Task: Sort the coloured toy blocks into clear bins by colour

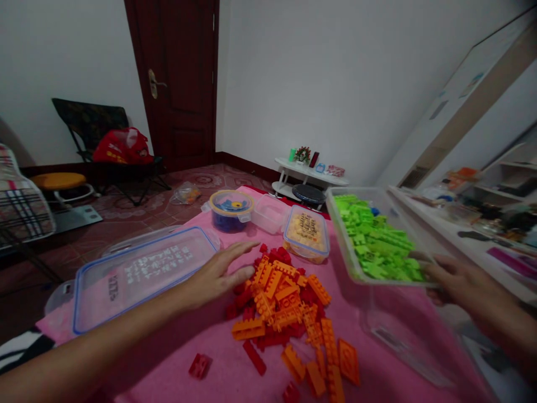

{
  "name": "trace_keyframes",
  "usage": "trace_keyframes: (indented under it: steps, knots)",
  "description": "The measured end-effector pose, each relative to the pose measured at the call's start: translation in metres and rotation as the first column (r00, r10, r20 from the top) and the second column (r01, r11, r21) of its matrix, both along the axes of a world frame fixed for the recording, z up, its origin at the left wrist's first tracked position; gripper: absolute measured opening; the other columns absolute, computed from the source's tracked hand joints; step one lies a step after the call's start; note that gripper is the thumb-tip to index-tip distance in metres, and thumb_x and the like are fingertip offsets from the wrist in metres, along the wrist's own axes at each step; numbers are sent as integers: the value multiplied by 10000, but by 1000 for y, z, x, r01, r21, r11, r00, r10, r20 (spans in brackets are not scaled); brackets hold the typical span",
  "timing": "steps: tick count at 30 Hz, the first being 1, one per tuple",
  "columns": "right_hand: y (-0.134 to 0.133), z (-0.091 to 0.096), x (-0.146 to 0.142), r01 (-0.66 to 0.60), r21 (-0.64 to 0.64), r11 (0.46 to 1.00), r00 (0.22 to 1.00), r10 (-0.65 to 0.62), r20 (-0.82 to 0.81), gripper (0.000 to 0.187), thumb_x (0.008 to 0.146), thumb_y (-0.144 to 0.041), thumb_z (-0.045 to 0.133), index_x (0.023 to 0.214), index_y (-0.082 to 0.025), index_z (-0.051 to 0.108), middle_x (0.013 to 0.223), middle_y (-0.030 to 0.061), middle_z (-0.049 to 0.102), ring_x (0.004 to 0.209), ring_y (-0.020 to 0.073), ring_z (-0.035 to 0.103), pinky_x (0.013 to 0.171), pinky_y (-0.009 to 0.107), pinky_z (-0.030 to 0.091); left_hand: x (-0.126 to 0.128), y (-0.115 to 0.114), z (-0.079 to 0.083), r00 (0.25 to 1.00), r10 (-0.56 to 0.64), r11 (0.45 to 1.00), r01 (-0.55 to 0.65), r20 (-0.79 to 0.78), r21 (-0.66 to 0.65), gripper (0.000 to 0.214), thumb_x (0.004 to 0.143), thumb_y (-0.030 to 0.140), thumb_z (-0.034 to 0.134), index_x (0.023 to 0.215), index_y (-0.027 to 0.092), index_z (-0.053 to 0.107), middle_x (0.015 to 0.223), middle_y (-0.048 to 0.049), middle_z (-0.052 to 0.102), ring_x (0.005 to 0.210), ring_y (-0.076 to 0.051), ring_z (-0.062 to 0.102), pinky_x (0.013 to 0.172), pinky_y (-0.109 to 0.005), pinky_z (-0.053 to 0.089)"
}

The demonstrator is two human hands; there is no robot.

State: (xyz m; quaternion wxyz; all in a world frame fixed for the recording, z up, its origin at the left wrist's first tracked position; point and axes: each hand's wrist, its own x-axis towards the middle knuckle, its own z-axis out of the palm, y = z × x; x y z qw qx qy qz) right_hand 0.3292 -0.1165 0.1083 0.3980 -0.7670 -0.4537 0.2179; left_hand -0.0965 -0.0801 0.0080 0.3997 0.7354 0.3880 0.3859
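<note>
— Red and orange bricks [289,313] lie right at the bottom, closest to us, on the pink cloth [218,369]. One small red brick [200,365] sits all alone, well away from the fingers.

— What is the left hand [218,275] doing?

— It lies flat with its fingers [241,247] spread wide. It holds nothing. The fingertips touch the top edge of the brick pile, maybe to keep the pile together.

— And behind those fingers?

— A big clear lid with a blue rim [138,277] lies flat just beside the wrist. Past the fingertips stand a round blue tub [231,210], an empty clear box [268,214] and a small box with yellow stuff inside [306,232].

— What about the right hand [457,282]?

— It grips the near edge of a clear box of green bricks [377,240]. The fingers [428,267] curl on the rim. The box is up off the cloth and tips a bit, so the hand has to hold on tight or the green bricks may slide out.

— Is something under that box?

— Yes, another clear box [403,336] sits below the right fingers. It looks empty, but it is blurry, so I cannot tell for sure.

— Are the two hands close?

— No, they are well apart, with the brick pile between them.
</note>
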Motion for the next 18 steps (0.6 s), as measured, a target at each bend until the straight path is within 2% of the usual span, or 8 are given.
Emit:
trace_keyframes:
  steps: [2, 4, 7, 10, 12, 15, 18]
  knots:
    - [-5, 2, -20, -83, -8, 996, 995, 84, 56, 371, 592, -470, 636, 843, -196, 654, 506, -9, 556, 365, 152, 497, 353, 277, 433, 20, 15, -6, 978, -13, 990, 42, 210, -138, 592, 847, 528, 529, 1371, 264, 456, 1420, -97, 460, 1302, -269, 426, 1093, -415, 316]
    - [-8, 1, -37, -208, -13, 978, 967, 207, 151, 377, 683, -515, 561, 886, -218, 675, 484, -18, 549, 340, 151, 473, 325, 273, 401, 36, 30, -15, 920, 30, 959, 84, 391, -272, 645, 856, 595, 457, 1392, 238, 422, 1430, -128, 438, 1283, -273, 448, 1080, -426, 324]
    - [-10, -3, -56, -352, -30, 936, 848, 332, 413, 380, 819, -465, 427, 990, -246, 685, 547, -9, 615, 412, 171, 547, 380, 274, 427, 53, 46, -33, 826, 123, 914, 122, 551, -387, 700, 849, 656, 395, 1414, 244, 373, 1441, -135, 421, 1263, -272, 470, 1073, -443, 323]
    - [-10, -8, -70, -381, -33, 924, 661, 298, 689, 362, 845, -353, 418, 1057, -219, 678, 746, 26, 708, 631, 203, 662, 550, 295, 495, 60, 52, -50, 772, 175, 897, 131, 611, -423, 735, 828, 679, 410, 1427, 260, 343, 1436, -127, 432, 1256, -274, 480, 1085, -450, 306]
    - [-10, -13, -77, -394, -22, 919, 551, 255, 794, 368, 853, -320, 402, 1088, -215, 666, 876, 39, 721, 728, 215, 681, 619, 312, 503, 61, 51, -56, 750, 192, 896, 129, 633, -424, 751, 826, 675, 421, 1438, 251, 322, 1430, -128, 441, 1259, -275, 478, 1095, -454, 293]
    - [-7, -20, -88, -399, -31, 916, 430, 217, 876, 381, 873, -292, 368, 1116, -200, 647, 947, 55, 711, 752, 220, 682, 631, 322, 496, 62, 44, -55, 731, 192, 908, 122, 655, -402, 758, 834, 637, 462, 1459, 254, 274, 1446, -115, 423, 1287, -275, 450, 1103, -452, 283]
    - [-5, -23, -102, -369, -29, 929, 339, 163, 927, 370, 883, -272, 365, 1115, -172, 636, 956, 83, 695, 740, 216, 668, 615, 312, 482, 64, 35, -49, 742, 222, 915, 65, 632, -398, 768, 830, 592, 519, 1473, 285, 234, 1495, -86, 349, 1342, -277, 376, 1126, -444, 243]
